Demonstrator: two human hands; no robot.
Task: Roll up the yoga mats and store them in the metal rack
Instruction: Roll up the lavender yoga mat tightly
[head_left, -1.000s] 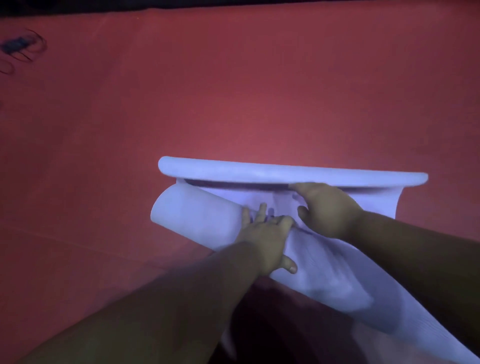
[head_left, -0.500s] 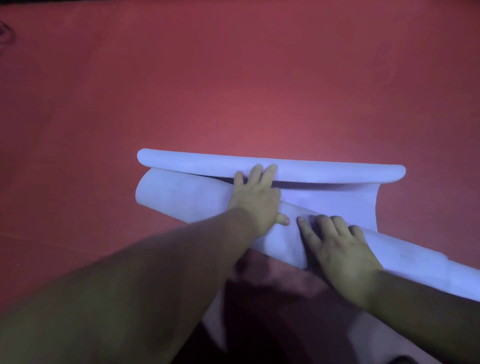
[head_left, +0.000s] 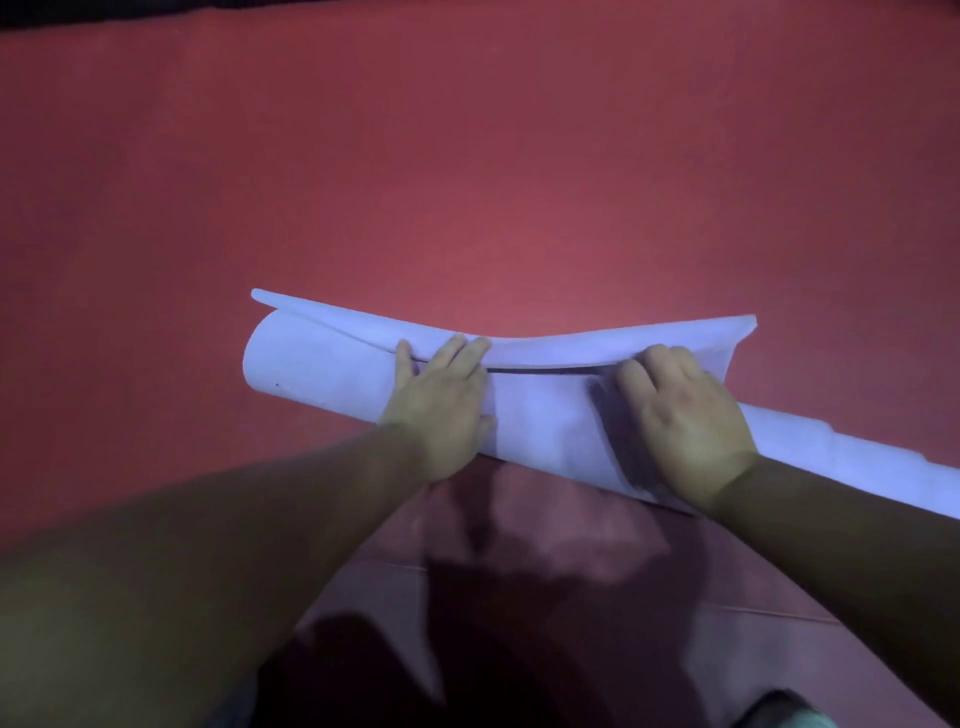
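A pale lilac yoga mat (head_left: 322, 364) lies across the red floor as a thick roll, its loose end flap (head_left: 571, 340) curving over the top along the far side. My left hand (head_left: 441, 400) lies flat on the roll's middle, fingers straight and reaching onto the flap's edge. My right hand (head_left: 680, 415) presses on the roll further right, fingers bent with their tips tucked at the flap's edge. The roll's right end runs out past my right forearm toward the frame's right edge. No metal rack is in view.
Red floor covering (head_left: 467, 156) spreads all around, with a dark strip along the top edge. A seam in the floor (head_left: 753, 610) runs below my arms. My shadow falls on the floor in front of me.
The mat has rolled further away, taking up the flat stretch between roll and flap. Both hands moved forward onto the top of the roll, the right one up to the flap's edge.
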